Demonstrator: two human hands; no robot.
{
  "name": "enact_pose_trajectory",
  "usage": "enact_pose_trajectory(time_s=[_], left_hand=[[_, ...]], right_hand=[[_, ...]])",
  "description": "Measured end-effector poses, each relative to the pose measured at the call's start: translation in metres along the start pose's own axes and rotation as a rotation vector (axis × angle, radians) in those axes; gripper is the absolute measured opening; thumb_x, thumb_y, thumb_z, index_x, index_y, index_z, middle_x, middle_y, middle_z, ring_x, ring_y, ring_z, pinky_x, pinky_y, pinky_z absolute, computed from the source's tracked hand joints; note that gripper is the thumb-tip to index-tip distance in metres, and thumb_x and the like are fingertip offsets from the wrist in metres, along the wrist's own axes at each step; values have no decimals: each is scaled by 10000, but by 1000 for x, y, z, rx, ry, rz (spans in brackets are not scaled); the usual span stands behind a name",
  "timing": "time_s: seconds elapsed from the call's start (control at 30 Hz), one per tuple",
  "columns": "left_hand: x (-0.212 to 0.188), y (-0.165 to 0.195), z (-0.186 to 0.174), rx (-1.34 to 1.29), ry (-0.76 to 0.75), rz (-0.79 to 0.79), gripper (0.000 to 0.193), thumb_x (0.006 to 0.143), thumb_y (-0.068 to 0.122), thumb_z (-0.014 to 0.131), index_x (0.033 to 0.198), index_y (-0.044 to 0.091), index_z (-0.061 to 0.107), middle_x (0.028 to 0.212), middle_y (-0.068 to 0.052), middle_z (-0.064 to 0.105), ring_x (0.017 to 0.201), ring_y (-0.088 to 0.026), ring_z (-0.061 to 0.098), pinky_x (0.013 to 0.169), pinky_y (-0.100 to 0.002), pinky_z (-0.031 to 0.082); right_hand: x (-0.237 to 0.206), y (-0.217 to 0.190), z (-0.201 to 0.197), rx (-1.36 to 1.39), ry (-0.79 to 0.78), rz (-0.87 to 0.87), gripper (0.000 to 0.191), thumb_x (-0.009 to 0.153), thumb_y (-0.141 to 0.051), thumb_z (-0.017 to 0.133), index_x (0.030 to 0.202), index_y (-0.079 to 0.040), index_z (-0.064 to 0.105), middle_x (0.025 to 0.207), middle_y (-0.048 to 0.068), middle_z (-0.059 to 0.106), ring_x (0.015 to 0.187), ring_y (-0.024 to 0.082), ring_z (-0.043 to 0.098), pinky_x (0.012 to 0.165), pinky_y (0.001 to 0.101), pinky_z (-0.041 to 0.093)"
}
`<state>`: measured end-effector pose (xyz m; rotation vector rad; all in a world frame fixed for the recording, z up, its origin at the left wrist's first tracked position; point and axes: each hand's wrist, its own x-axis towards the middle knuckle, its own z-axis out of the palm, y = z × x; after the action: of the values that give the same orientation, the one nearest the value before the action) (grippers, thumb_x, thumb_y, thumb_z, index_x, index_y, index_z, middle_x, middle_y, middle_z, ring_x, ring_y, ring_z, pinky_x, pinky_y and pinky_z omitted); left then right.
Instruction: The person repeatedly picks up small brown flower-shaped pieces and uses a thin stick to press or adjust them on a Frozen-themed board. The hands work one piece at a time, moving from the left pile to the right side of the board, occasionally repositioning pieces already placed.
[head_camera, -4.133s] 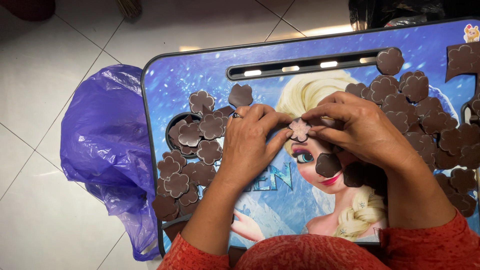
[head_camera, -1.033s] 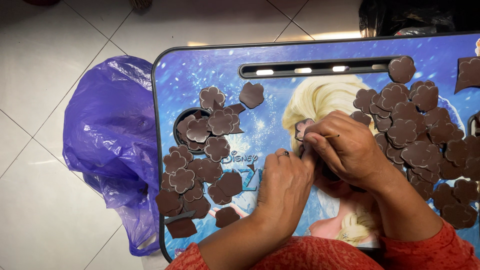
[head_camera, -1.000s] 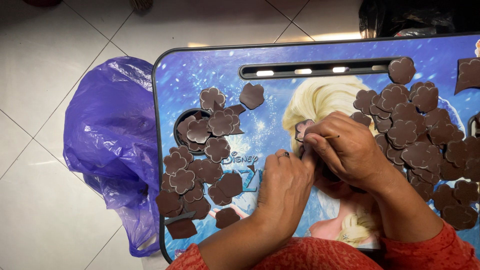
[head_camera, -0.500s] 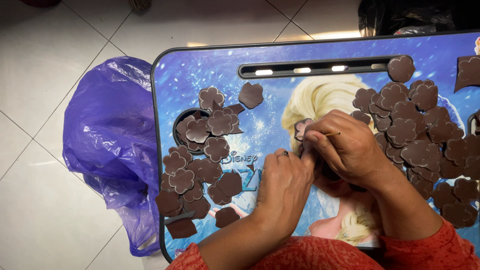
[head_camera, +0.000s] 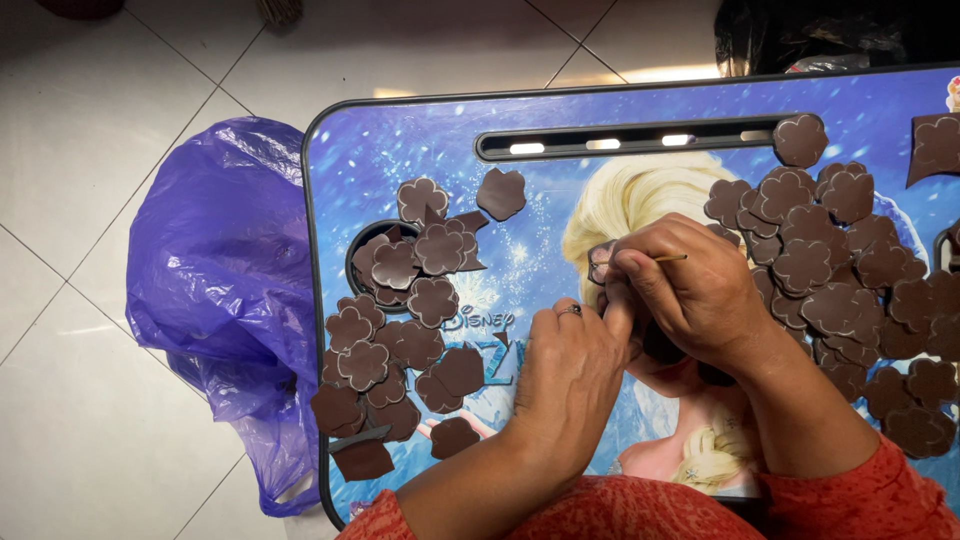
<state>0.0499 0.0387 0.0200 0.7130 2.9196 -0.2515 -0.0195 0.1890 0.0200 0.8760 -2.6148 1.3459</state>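
- Purple plastic bag (head_camera: 215, 300), crinkled, on the tiled floor beside the desk (head_camera: 420, 130).
- Brown flower-shaped foam cutouts (head_camera: 400, 330), matte, heaped left.
- Left hand (head_camera: 570, 385): ringed, grip pinched on a cutout (head_camera: 600, 262).
- Right hand (head_camera: 700, 295): grip clamped on a thin stick (head_camera: 668, 258).
- Second cutout heap (head_camera: 850, 290), right.

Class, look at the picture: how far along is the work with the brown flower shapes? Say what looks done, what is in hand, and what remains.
Done, it seems: a left pile of brown flower pieces beside the cup recess. In hand: the right hand holds a thin stick to one piece, with the left hand steadying beside it. Left, probably: the right pile. Which pile is finished cannot be told for certain.
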Motion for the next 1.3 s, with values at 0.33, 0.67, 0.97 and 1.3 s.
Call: enact_pose_trajectory(time_s=[0.33,0.67,0.97,1.3], left_hand=[[0,-4,-6,65,171,-12,516,846,362,585,1320,159,599,1445,-89,512,1029,-178,511,669,-267,394],[0,1,-2,60,92,-1,544,876,300,603,1376,85,600,1515,-163,480,882,-145,534,634,-246,393],[1,1,-1,34,124,-21,611,894,390,593,1409,63,561,1522,-159,479,880,-140,565,631,-241,414],[1,2,0,36,140,-42,675,926,471,576,1452,51,521,1516,-136,495,820,-108,563,608,-226,408]], right_hand=[[1,5,2,-85,52,7,68,1043,-83,637,997,-38,657,911,107,692,806,265,671,737,358,533],[2,5,2,-75,30,-8,63,1033,-85,640,995,-36,655,913,104,695,807,264,677,734,359,536],[0,7,-1,-109,49,-23,69,1046,-85,644,996,-38,650,921,99,690,821,265,676,753,363,535],[-2,6,-4,-106,70,-11,79,1045,-83,650,984,-33,654,904,98,681,797,254,663,734,353,527]])
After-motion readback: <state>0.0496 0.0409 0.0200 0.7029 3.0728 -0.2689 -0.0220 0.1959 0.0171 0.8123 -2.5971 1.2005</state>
